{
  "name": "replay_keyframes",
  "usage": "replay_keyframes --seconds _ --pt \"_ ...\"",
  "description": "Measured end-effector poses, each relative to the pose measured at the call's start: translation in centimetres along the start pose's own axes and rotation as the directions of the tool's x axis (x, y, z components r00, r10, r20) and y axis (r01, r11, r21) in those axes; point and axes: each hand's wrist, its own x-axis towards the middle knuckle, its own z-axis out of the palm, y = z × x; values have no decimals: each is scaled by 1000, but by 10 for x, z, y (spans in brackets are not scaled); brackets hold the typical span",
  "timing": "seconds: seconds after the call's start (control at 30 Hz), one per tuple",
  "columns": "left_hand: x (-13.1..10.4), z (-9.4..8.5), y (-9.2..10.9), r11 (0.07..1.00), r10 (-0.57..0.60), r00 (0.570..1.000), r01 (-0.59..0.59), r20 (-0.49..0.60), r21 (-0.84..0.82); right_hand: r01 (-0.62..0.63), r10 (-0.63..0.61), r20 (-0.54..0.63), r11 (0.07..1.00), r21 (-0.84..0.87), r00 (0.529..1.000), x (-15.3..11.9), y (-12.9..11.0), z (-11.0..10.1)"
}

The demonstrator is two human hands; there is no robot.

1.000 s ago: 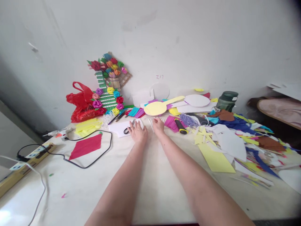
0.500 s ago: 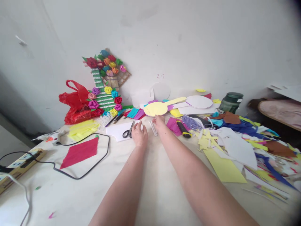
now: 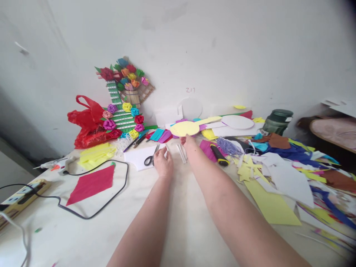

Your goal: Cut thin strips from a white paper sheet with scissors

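Observation:
My left hand (image 3: 163, 162) rests low over the table with bent fingers and a gap between thumb and forefinger. Just left of it, black-handled scissors (image 3: 149, 160) lie on a white sheet (image 3: 134, 157). My right hand (image 3: 190, 144) reaches to the lower edge of a yellow guitar-shaped cutout (image 3: 184, 129). Its fingers are drawn together there; their tips are partly hidden, so what they pinch cannot be made out. Several thin whitish sticks (image 3: 181, 154) lie between the hands. Right of my right forearm is a yellow-and-black utility knife (image 3: 219, 155).
A flower-decorated green craft piece (image 3: 125, 119) and red plastic bag (image 3: 86, 124) stand against the wall. At left are a glue gun (image 3: 52, 163), black cord (image 3: 126, 181) and power strip (image 3: 26, 196). Paper scraps (image 3: 289, 176) and a dark green jar (image 3: 278, 121) fill the right.
The view has shifted slightly, so the side objects appear a little farther outward. Both hands stay nearly where they were, the right still at the yellow cutout's edge.

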Motion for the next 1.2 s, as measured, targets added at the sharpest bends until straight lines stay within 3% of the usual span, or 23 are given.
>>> replay_keyframes --seconds 0.27,0.37,0.43,0.53,0.63,0.77,0.97,1.1,1.2 --pt "0 -2 1 997 -51 999 52 8 -48 59 -59 0 998 -25 998 -5 -6 -2" --pt "1 -1 1 977 -97 995 99 21 -188 83 -81 39 996 -43 996 -16 -6 0" --pt "2 -1 3 920 -147 988 158 56 -358 89 -85 85 995 -53 993 -27 -5 0" --pt "4 -2 6 750 -250 959 281 137 -599 105 -87 215 992 -74 973 -47 -1 -5" --pt "7 -6 11 564 -345 914 385 215 -731 116 -85 331 991 -74 940 -67 5 -14" --pt "11 -15 12 369 -419 870 425 260 -827 132 -54 447 981 -144 893 -82 8 -30" --pt "11 -23 12 312 -469 803 540 368 -781 192 -15 551 945 -266 834 -83 4 -57" --pt "3 -29 14 236 -432 772 596 466 -768 203 -46 536 950 -238 843 -88 3 -67" --pt "-6 -34 15 216 -406 775 596 485 -773 202 -56 499 949 -242 865 -98 5 -67"
